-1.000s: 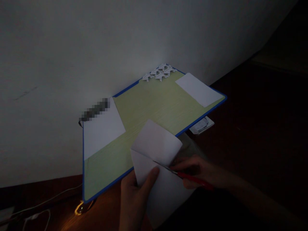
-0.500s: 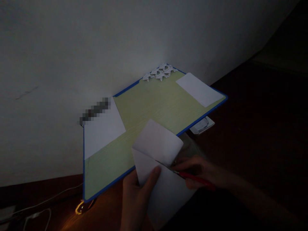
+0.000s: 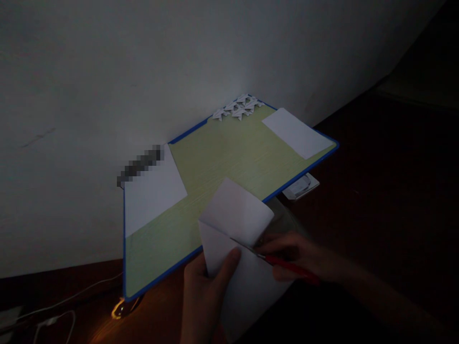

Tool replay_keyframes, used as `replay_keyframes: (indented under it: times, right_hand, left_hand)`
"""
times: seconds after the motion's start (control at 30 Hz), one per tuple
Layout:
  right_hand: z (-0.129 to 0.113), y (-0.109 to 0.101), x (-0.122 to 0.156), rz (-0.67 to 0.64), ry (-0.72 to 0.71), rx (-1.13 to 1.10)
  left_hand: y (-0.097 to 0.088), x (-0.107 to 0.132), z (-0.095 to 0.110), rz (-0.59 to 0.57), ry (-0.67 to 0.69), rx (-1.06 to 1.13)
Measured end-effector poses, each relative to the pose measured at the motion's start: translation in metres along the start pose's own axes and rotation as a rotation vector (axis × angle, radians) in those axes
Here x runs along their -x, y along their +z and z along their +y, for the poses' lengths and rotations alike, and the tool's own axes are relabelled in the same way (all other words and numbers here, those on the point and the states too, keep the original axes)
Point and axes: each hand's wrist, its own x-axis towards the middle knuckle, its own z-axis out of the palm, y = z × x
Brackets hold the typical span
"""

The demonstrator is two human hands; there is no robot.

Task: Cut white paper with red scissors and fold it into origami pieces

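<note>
My left hand (image 3: pixel 207 294) pinches a white sheet of paper (image 3: pixel 236 253) near its left edge, thumb on top, and holds it up over the near edge of a green board. My right hand (image 3: pixel 299 255) grips red-handled scissors (image 3: pixel 283 263). Their blades lie in a slit in the sheet, pointing left toward my left thumb. The part of the sheet above the slit curls upward.
The green board with a blue rim (image 3: pixel 229 157) rests against a pale wall. On it lie a white sheet at the left (image 3: pixel 152 191), another at the right (image 3: pixel 294 131), and several small folded paper shapes (image 3: pixel 238 107) at the far edge. White cables (image 3: pixel 60 310) trail at the lower left.
Almost nothing differs. Both hands and the sheet have drifted slightly to the right, with the scissors still in the slit.
</note>
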Motion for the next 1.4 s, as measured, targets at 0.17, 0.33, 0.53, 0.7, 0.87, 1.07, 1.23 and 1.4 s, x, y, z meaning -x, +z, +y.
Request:
replay_keyframes:
  times: [0.17,0.33,0.53,0.7,0.87,1.07,1.23,1.4]
  right_hand:
    - [-0.001,0.003,0.0,0.02,0.025,0.0]
    - [-0.002,0.004,0.0,0.025,0.022,0.028]
    - [0.0,0.004,0.0,0.046,0.027,0.023]
    - [0.004,0.006,0.0,0.057,0.024,0.02]
    - [0.009,0.007,-0.001,0.074,-0.02,0.005]
    - [0.007,0.009,0.001,0.083,-0.023,0.057]
    - [0.007,0.009,0.002,0.08,-0.068,0.112]
    - [0.006,0.01,0.003,0.073,-0.114,0.201]
  left_hand:
    - [-0.006,-0.008,-0.009,-0.069,-0.014,-0.012]
    - [-0.007,-0.009,-0.013,-0.06,-0.026,-0.018]
    - [-0.008,-0.011,-0.015,-0.081,-0.047,0.009]
    - [-0.007,-0.009,-0.013,-0.059,-0.052,0.023]
    - [-0.009,-0.011,-0.014,-0.101,-0.05,0.04]
    - [-0.01,-0.01,-0.014,-0.107,-0.055,0.045]
    - [-0.009,-0.009,-0.01,-0.075,-0.051,0.044]
    - [-0.013,-0.014,-0.013,-0.117,-0.072,0.02]
